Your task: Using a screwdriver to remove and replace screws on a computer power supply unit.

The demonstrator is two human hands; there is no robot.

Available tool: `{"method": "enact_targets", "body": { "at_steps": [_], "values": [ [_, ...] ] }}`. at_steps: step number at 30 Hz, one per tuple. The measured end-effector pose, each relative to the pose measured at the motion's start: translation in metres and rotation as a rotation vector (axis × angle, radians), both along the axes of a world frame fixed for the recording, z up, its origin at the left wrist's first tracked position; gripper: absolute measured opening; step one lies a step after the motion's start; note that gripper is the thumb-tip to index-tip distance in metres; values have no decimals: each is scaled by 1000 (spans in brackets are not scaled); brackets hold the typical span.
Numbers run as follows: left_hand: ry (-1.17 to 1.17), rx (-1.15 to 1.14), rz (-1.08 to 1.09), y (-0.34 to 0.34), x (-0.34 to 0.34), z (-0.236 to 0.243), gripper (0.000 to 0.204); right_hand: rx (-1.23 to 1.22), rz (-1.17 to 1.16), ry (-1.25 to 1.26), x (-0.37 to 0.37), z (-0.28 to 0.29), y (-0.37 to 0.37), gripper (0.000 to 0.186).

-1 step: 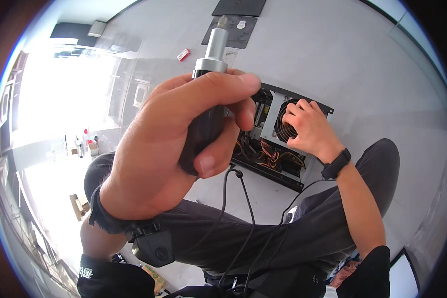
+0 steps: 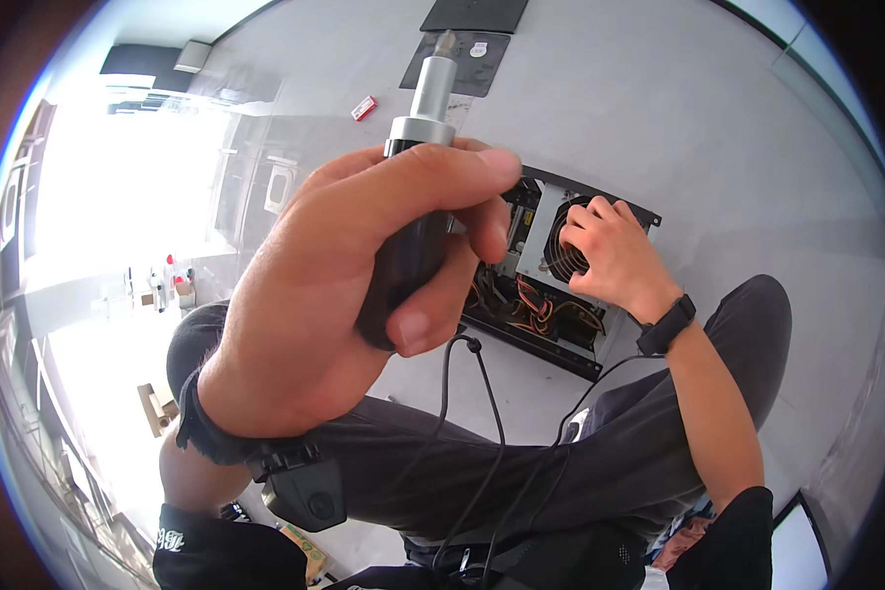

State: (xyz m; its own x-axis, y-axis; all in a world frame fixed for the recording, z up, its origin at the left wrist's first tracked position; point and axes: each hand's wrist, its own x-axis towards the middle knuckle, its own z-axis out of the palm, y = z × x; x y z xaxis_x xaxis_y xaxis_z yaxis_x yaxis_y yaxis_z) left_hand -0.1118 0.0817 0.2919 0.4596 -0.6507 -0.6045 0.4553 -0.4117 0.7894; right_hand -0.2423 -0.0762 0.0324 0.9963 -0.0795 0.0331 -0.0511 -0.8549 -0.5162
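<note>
My left hand (image 2: 315, 265) is raised close to the view, fingers wrapped round an electric screwdriver (image 2: 425, 113). The tool has a black grip and a silver nose, and its bit points up and away. Below and beyond it lies an opened computer case (image 2: 560, 359), partly covered by my left hand. A power supply unit (image 2: 539, 241) with a round fan grille sits in the case. My right hand (image 2: 615, 256) is on this unit, fingers bent over the grille; the fingertips' exact hold is partly hidden. Coloured cables (image 2: 536, 313) lie bundled inside the case.
A small red-and-white box (image 2: 364, 108) and dark flat panels (image 2: 477, 74) lie on the grey floor (image 2: 678, 108) farther off. A black cord (image 2: 492, 403) hangs across my lap. Small bottles (image 2: 162, 285) stand at the left, near a cardboard piece (image 2: 155, 408).
My left hand has shifted very slightly to the right with the electric screwdriver. My right hand stays on the power supply unit.
</note>
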Motion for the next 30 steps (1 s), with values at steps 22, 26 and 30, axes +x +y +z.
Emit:
{"method": "enact_targets", "body": {
  "at_steps": [22,26,30],
  "values": [
    [-1,-11,-34,0,0,-6,24,44,62,-124,12,-5,15,6],
    [-6,-4,-53,-2,0,-8,25,-9,46,-117,12,-4,18,3],
    [5,-24,-65,-2,1,-9,25,-57,81,-120,14,-6,20,3]
  ]
}}
